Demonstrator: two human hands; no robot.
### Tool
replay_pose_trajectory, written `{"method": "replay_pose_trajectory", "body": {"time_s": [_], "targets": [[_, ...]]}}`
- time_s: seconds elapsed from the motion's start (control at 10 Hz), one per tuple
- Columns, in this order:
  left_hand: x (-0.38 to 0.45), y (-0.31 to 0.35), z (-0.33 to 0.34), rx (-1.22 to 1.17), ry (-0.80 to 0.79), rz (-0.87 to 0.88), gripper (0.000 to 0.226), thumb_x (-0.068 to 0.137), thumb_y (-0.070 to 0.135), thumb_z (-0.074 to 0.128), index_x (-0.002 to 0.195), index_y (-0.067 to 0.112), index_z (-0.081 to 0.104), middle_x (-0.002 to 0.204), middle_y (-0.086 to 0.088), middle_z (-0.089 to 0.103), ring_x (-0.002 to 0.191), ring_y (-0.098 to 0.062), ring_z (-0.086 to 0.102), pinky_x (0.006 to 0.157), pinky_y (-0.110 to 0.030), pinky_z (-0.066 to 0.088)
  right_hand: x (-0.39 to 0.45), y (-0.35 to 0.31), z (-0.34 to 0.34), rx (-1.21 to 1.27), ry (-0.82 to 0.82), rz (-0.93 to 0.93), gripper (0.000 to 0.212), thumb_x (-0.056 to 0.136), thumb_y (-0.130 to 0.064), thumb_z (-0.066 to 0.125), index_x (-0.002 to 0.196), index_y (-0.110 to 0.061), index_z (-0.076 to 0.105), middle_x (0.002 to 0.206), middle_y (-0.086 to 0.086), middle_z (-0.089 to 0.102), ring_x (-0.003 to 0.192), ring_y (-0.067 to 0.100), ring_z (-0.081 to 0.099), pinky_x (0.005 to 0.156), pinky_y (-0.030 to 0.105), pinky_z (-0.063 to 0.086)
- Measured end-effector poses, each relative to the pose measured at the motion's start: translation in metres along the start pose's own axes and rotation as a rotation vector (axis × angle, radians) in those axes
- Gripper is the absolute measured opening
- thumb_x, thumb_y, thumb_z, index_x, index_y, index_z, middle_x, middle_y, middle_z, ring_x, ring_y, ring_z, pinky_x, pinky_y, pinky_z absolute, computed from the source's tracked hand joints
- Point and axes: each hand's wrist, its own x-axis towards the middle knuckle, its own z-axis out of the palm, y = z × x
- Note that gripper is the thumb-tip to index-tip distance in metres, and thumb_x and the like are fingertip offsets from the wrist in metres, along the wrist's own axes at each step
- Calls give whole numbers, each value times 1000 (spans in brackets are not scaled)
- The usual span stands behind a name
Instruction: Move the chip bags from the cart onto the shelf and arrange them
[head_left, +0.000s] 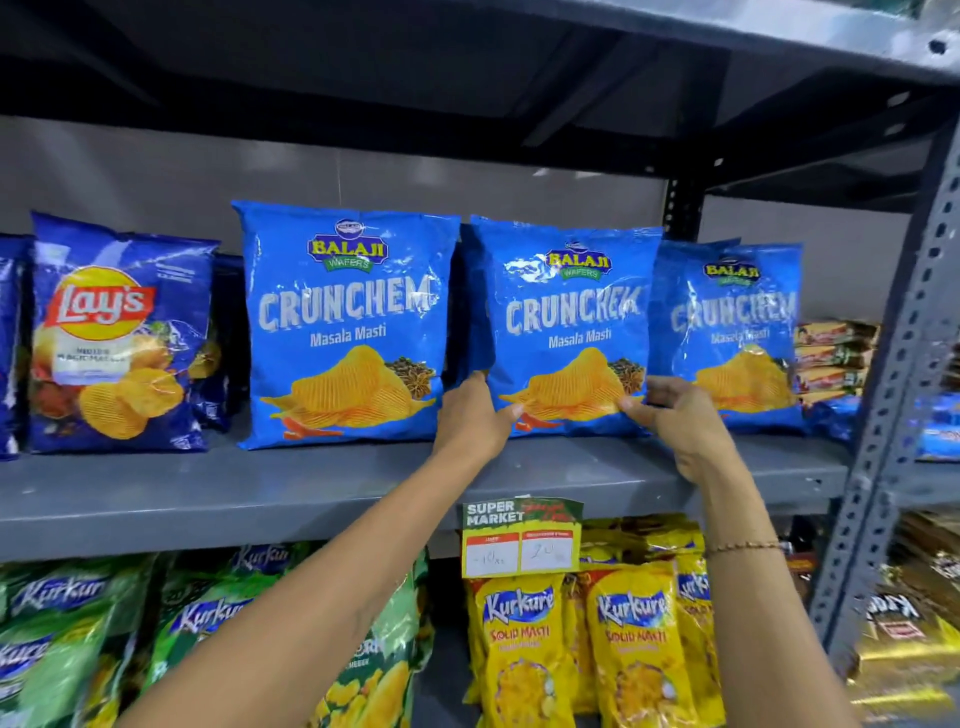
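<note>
Three light-blue Crunchem chip bags stand upright on the grey shelf (208, 493). The middle Crunchem bag (566, 322) is held at its lower corners: my left hand (475, 415) grips its bottom left edge, my right hand (680, 415) pinches its bottom right edge. The left Crunchem bag (348, 322) stands free beside it. The right Crunchem bag (737, 332) stands partly behind the middle one and my right hand. The cart is out of view.
Dark-blue Lay's bags (119, 332) fill the shelf's left end. Stacked snack packs (831, 358) lie at its right end by the perforated upright (893, 332). Below hang a price tag (519, 540), green Kurkure bags (62, 639) and yellow Kurkure bags (524, 644).
</note>
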Motion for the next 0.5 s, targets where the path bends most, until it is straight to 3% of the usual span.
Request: {"method": "replay_pose_trajectory", "body": {"time_s": [0.1,0.2,0.3,0.4,0.5], "targets": [[-2,3,1,3,5,-36,61,89,28,57,136,1,32,140,-19,44,127,-34,43,98,-42,41,1,1,0,0,-33,-6,63,76,-14,73,130,-2,44,129,12,54,118,24,50,105,41,41],[-1,1,4,-13,22,-60,50,87,28,60,125,2,41,123,-20,55,113,-36,53,89,-43,46,3,3,-1,-31,-43,-20,59,79,-15,71,130,-3,44,124,10,53,108,18,48,96,33,41],[-1,1,4,-24,19,-72,51,87,28,59,126,2,39,119,-19,56,107,-33,55,82,-39,45,-1,0,0,-75,-34,-42,58,79,-18,70,130,-5,43,131,13,52,105,17,47,93,33,41],[-6,3,2,-10,5,-65,58,88,30,57,132,-1,34,130,-19,51,116,-32,51,83,-35,43,-9,-5,0,-126,-40,-58,61,81,-20,69,133,-3,42,137,15,51,114,20,50,95,34,41],[-17,0,-8,-10,38,-34,63,86,32,61,133,-1,35,134,-20,50,120,-32,51,93,-41,45,-34,-12,0,-322,11,-136,67,83,-27,65,138,-2,35,142,16,46,129,29,44,104,41,38]]}}
